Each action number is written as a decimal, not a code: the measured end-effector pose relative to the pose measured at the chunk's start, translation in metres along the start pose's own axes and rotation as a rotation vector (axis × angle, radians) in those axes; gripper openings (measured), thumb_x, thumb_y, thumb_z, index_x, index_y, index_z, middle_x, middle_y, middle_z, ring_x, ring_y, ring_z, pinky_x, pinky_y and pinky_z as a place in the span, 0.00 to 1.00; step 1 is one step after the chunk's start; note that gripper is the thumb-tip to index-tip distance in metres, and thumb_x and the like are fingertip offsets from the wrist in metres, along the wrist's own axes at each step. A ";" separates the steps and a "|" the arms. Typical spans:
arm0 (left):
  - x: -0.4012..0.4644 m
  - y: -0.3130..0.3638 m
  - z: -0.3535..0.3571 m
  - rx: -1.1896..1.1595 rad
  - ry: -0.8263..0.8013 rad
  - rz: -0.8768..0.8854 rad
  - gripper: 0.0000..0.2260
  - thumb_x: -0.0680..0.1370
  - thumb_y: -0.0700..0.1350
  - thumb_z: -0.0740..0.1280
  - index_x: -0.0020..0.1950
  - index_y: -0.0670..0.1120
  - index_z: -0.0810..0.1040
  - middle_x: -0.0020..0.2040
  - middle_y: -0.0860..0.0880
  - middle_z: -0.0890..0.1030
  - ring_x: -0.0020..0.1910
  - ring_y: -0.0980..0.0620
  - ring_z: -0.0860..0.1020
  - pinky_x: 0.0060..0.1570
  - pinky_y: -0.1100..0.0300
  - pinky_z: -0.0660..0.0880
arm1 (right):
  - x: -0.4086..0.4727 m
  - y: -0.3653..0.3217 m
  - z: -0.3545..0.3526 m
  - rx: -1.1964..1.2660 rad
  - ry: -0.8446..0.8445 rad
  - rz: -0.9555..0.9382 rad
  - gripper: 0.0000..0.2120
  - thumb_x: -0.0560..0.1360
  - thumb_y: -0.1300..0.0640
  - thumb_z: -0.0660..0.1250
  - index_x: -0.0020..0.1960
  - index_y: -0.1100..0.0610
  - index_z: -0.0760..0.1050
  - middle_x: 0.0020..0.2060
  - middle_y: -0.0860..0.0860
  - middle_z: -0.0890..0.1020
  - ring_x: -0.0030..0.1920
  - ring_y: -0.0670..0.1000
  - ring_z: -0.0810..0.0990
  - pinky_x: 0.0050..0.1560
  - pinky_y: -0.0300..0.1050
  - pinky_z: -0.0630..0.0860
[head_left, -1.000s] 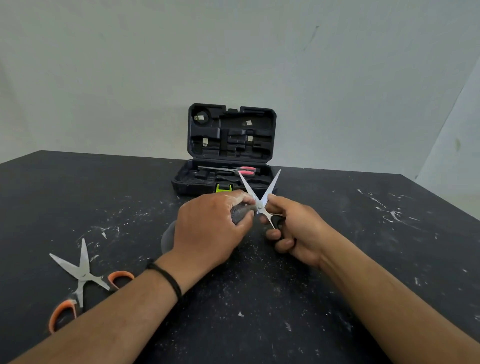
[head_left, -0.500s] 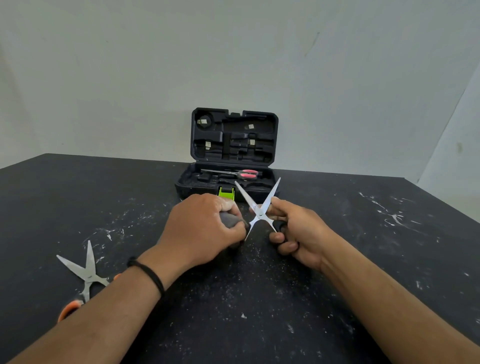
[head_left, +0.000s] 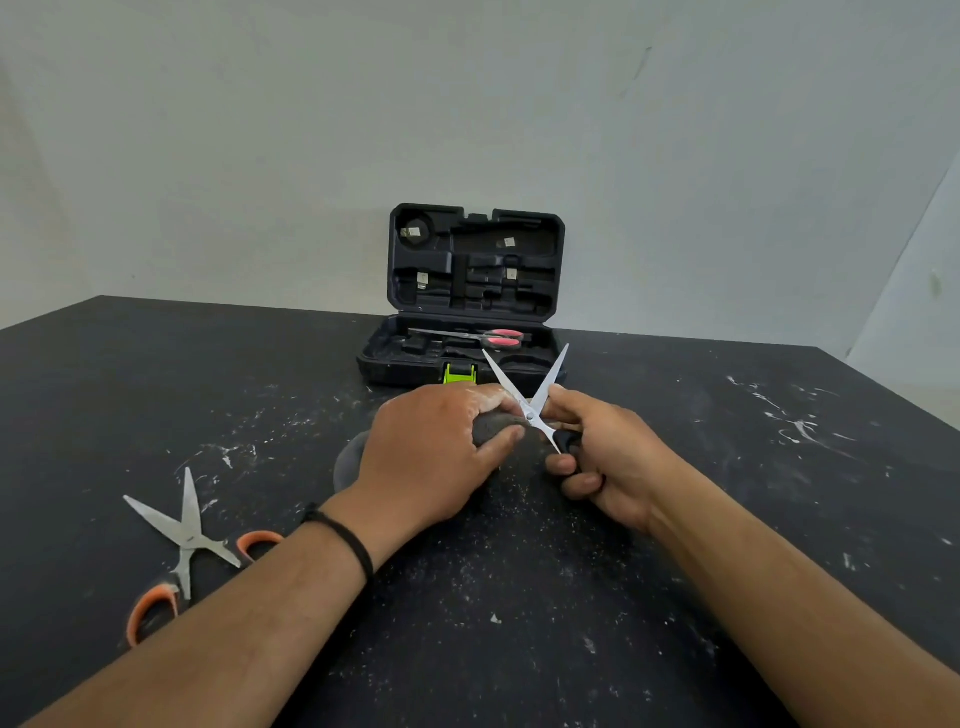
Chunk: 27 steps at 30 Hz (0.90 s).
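Observation:
My right hand (head_left: 605, 457) grips the black handles of small silver scissors (head_left: 535, 395), whose blades stand spread in a V pointing up and away. My left hand (head_left: 431, 452) grips a dark grey stone (head_left: 491, 428), its end touching the scissors near the pivot. A rounded grey part of the stone (head_left: 349, 460) shows behind my left hand. Both hands hover low over the black table (head_left: 519, 597), which is dusted with pale grit below them.
Orange-handled scissors (head_left: 182, 540) lie open at the front left. An open black tool case (head_left: 470, 312) stands at the back centre against the wall, holding red-handled scissors (head_left: 491, 339); a green latch (head_left: 460, 374) sits on its front. White scuffs (head_left: 795, 415) mark the table's right side.
My left hand slid back and then forward again with the stone along the scissors blade. The right hand kept the scissors nearly still. The view shifted slightly.

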<state>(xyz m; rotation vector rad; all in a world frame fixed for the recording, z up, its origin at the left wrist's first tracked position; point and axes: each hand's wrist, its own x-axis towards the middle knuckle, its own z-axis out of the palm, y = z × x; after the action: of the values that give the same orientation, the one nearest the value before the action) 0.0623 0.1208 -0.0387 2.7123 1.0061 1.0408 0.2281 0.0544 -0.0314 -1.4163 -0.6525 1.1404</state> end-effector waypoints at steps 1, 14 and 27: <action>0.001 -0.001 -0.001 0.008 -0.013 0.002 0.11 0.77 0.62 0.64 0.56 0.64 0.81 0.53 0.64 0.82 0.53 0.63 0.78 0.50 0.62 0.72 | 0.000 0.000 0.000 0.003 0.005 0.001 0.14 0.84 0.49 0.61 0.58 0.60 0.75 0.44 0.57 0.75 0.25 0.46 0.66 0.17 0.34 0.55; -0.010 -0.005 -0.013 -0.188 0.163 -0.137 0.06 0.74 0.60 0.65 0.45 0.60 0.79 0.36 0.61 0.82 0.35 0.61 0.79 0.38 0.58 0.77 | 0.001 0.001 -0.001 -0.011 0.021 -0.041 0.17 0.82 0.50 0.62 0.55 0.61 0.84 0.52 0.55 0.85 0.25 0.45 0.65 0.19 0.35 0.52; -0.007 0.001 -0.003 0.039 -0.067 0.012 0.11 0.79 0.62 0.61 0.58 0.63 0.79 0.52 0.62 0.81 0.52 0.62 0.78 0.52 0.57 0.76 | -0.006 -0.003 0.004 -0.011 0.068 -0.032 0.12 0.83 0.52 0.62 0.49 0.59 0.78 0.44 0.55 0.79 0.25 0.45 0.66 0.18 0.34 0.54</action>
<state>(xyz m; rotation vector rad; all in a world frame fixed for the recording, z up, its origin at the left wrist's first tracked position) 0.0573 0.1158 -0.0403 2.7672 1.0105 0.9358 0.2231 0.0514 -0.0270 -1.4428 -0.6313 1.0605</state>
